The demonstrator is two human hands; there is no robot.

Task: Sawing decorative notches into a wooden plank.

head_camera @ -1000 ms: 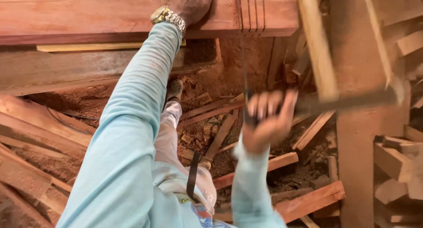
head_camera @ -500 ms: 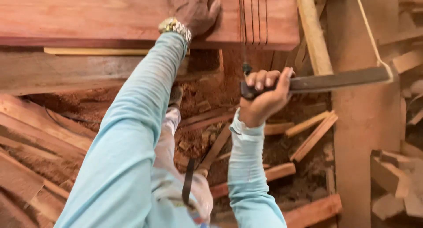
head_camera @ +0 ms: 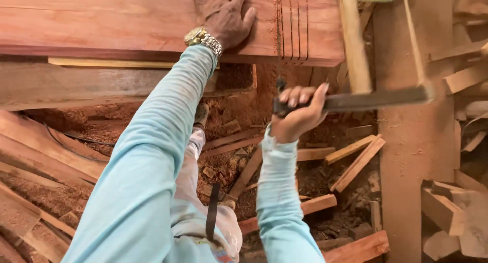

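Note:
My left hand (head_camera: 223, 13) lies flat, fingers spread, on top of a long reddish wooden plank (head_camera: 101, 24); a metal watch (head_camera: 203, 39) is on that wrist. To the right of the hand, several thin parallel saw cuts (head_camera: 297, 24) run across the plank. Below the plank's near edge, my right hand (head_camera: 297, 115) is closed round the dark end bar of a wooden frame saw (head_camera: 376, 99). The thin blade rises from this hand into the leftmost cut. The saw's pale stretcher and cord reach up at the right.
A thick beam (head_camera: 76, 85) lies under the plank. Red sawdust and several wood offcuts (head_camera: 356, 156) cover the ground around my shoe (head_camera: 201, 113). A broad upright post (head_camera: 412, 166) stands at right, with stacked boards (head_camera: 40, 156) at left and scrap blocks (head_camera: 447, 212) at far right.
My right hand has moved up with the saw, from well below the plank to just under its near edge. My left hand has stayed flat on the plank.

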